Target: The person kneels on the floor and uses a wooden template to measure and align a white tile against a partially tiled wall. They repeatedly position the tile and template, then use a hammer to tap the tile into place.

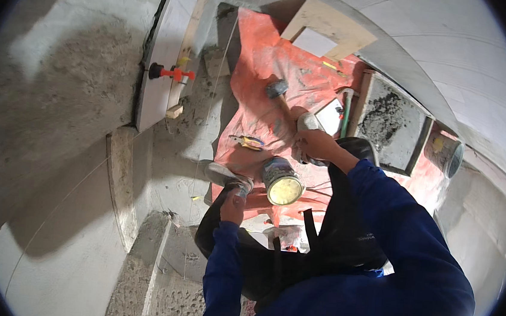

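Note:
My right hand (317,144) is closed beside my right shoe (308,123), close to my knee; what it grips, if anything, is hidden. A mallet (276,88) with a dark head lies just beyond that shoe, its wooden handle pointing back toward it. My left hand (234,207) is low beside my left shoe (220,173), against a greyish patch I cannot make out; its fingers are hard to see. Between my feet stands a paint-spattered can (285,188) with a pale yellow top. Pliers (249,142) with yellow and blue handles lie beyond it.
Crumpled red sheeting (256,56) covers the floor. A mortar tray (389,119) and a bucket (453,158) stand at the right. Boards (330,26) lie at the far end. From the panel (169,48) on the left juts a red and black fitting (173,73).

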### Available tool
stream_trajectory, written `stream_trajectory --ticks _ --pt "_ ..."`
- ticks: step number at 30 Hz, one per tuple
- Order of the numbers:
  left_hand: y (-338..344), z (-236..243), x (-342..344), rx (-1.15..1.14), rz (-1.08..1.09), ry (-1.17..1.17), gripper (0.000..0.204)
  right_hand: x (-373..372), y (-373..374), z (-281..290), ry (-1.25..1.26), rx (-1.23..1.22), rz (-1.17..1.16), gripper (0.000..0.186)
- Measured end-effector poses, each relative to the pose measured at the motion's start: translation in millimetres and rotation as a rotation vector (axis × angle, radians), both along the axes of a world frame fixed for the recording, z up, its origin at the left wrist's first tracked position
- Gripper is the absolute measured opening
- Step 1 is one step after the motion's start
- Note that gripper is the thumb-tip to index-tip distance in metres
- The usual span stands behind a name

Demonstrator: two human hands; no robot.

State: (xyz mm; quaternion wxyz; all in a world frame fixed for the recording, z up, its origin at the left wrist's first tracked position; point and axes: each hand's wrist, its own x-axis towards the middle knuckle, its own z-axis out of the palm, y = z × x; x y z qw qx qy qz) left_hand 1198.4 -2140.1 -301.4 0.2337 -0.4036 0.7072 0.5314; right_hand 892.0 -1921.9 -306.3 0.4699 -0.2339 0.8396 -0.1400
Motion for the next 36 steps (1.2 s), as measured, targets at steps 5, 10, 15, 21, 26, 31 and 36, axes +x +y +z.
stream_trajectory --ticks 5,10,15,21,26,31,36 --pt "-25.3 -75.2 10.3 -0.058 0.082 0.014 0.039 -13.8 -31.1 -55.2 -0.031 0.018 0.155 0.026" --pt "-47.9 -138.8 36.6 -0.261 -0.026 -0.038 0.043 -24.2 -71.0 -100.3 0.016 -0.059 0.441 0.028" --pt "-64.7 -173.0 46.3 -0.259 -0.163 -0.107 0.043 -47.9 -103.5 -124.5 0.11 -0.054 0.494 0.031" --pt "-86.9 -178.7 -2.5 -0.381 -0.131 0.134 0.047 -53.9 -149.9 -147.2 0.27 -0.275 0.614 0.027" --pt "-87.7 -156.7 -36.7 -0.515 -0.099 0.288 0.051 -39.2 -162.9 -152.3 0.288 -0.293 0.707 0.029" --pt "-81.8 -135.5 -55.9 -0.496 -0.052 0.259 0.054 -33.9 -155.1 -143.7 0.325 -0.137 0.706 0.03" --pt "-78.0 -140.5 -50.8 -0.63 -0.076 0.373 0.054 -27.9 -141.5 -135.6 0.392 -0.256 0.616 0.024"
